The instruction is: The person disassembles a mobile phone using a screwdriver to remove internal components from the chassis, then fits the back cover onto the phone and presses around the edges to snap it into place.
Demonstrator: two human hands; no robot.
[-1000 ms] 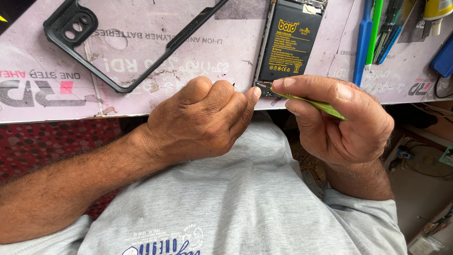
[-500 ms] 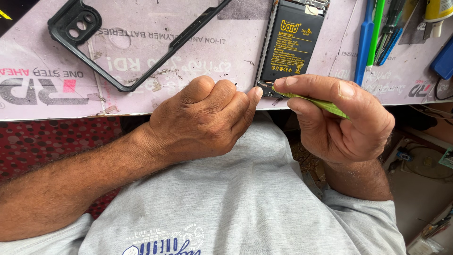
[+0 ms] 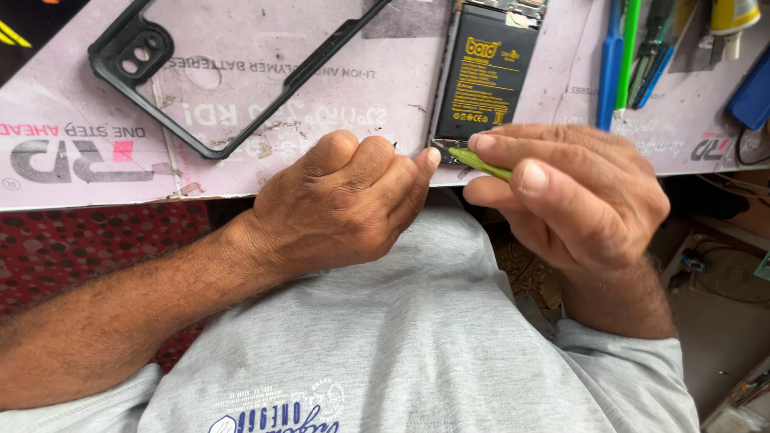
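My right hand point(image 3: 569, 192) pinches a thin green tool point(image 3: 479, 160) whose metal tip touches the lower edge of an opened phone with a black battery point(image 3: 485, 72). My left hand point(image 3: 345, 200) is curled into a loose fist just left of the tool tip, with its fingertips by the phone's bottom corner. Whether the left fingers grip anything is hidden. Both hands hover at the front edge of the pale pink work mat point(image 3: 385, 96).
A black-rimmed clear phone case point(image 3: 233, 64) lies on the mat at the upper left. Blue and green tools point(image 3: 618, 56) lie at the upper right, with a blue object point(image 3: 754, 92) at the far right. Below the table edge are my grey shirt point(image 3: 385, 345) and a red patterned cloth point(image 3: 88, 248).
Both hands stay almost where they were. The tool tip remains at the phone's lower edge, with only a slight shift.
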